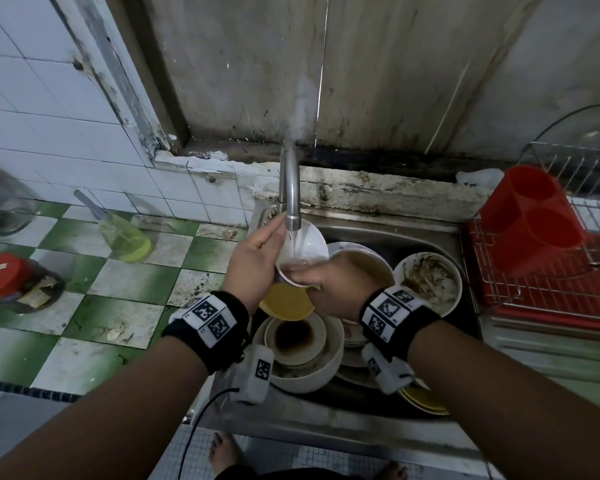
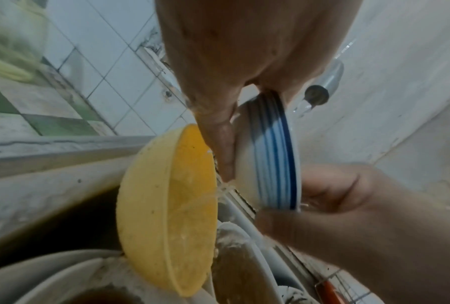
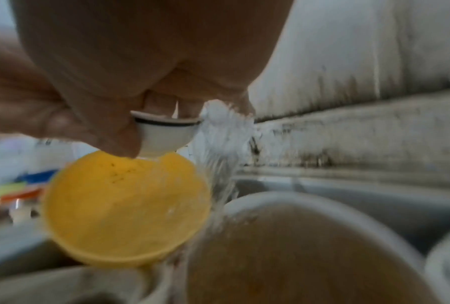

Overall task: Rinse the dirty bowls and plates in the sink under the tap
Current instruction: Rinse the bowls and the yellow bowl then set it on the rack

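Stained walls and green-checked tiles frame a steel sink point(image 1: 423, 233) heaped with dirty dishes, where a person tilts a small white bowl with blue bands point(image 2: 268, 156) beneath the running chrome tap point(image 1: 289, 188). Left hand point(image 1: 253, 261) clasps its base and far rim; right hand point(image 1: 329, 285) pinches the near rim, fingers curled. Water spills onto a yellow plastic bowl point(image 1: 286, 301) at the sink's left edge. Wet and glazed, the bowl looks slippery and breakable, best held rim and foot together, over the stack
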